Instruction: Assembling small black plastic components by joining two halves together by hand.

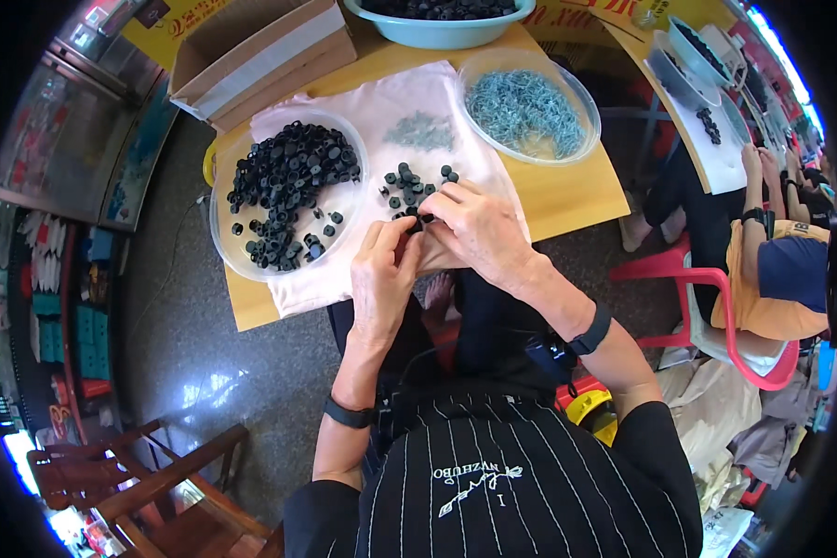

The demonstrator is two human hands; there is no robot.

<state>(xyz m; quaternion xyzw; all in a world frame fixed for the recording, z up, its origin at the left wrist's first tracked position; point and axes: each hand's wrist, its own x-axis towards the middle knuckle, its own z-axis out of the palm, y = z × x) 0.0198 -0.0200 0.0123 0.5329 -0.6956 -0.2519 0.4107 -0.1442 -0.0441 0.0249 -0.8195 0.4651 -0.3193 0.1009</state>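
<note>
Close together over the near edge of a pale pink cloth (409, 88), my left hand (381, 277) and my right hand (479, 228) pinch a small black plastic part (420, 223) between the fingertips. Fingers hide most of it. Just beyond them lies a loose group of black caps (407, 184) on the cloth. To the left, a round clear tray (221, 223) holds a heap of black plastic parts (293, 167). Farther off on the cloth is a small scatter of clear or silvery pieces (421, 131). A clear round tub (593, 130) at the right contains many thin silvery metal pieces (530, 104).
An open cardboard box (265, 60) and a light blue basin (437, 33) of black parts stand at the table's far side. At right, a person (781, 265) sits by a red plastic chair (688, 279) at another table. A wooden chair (172, 474) is lower left.
</note>
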